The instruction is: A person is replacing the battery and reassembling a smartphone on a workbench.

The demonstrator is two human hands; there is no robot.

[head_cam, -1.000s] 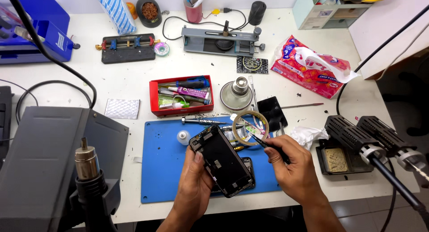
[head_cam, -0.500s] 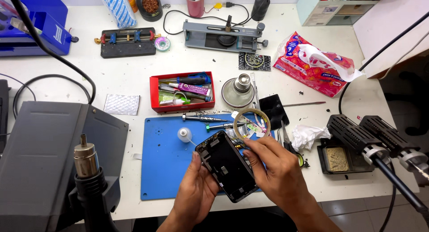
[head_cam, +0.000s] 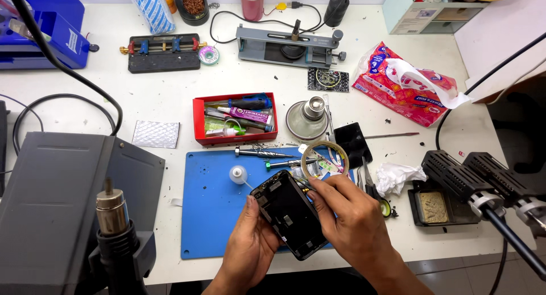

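Observation:
An opened black phone (head_cam: 290, 212) is tilted over the blue work mat (head_cam: 213, 215). My left hand (head_cam: 247, 249) grips it from below along its left edge. My right hand (head_cam: 350, 218) rests on the phone's right side, its fingertips pressed near the upper right corner. Whether a small tool is pinched in those fingers cannot be told. A roll of clear tape (head_cam: 324, 158) lies just beyond the phone on the mat. A small white dropper bottle (head_cam: 239, 174) lies to the phone's upper left.
A red tray of tools (head_cam: 234, 117) sits behind the mat, a screwdriver (head_cam: 264, 153) in front of it. A hot-air station (head_cam: 68, 210) fills the left. Soldering handles (head_cam: 483, 184) and a brass sponge tray (head_cam: 435, 207) stand right, with crumpled tissue (head_cam: 398, 175) and a tissue pack (head_cam: 406, 84).
My right hand has moved left from beside the tape roll onto the phone's right edge. The phone has tipped slightly and my left hand has shifted its grip under it.

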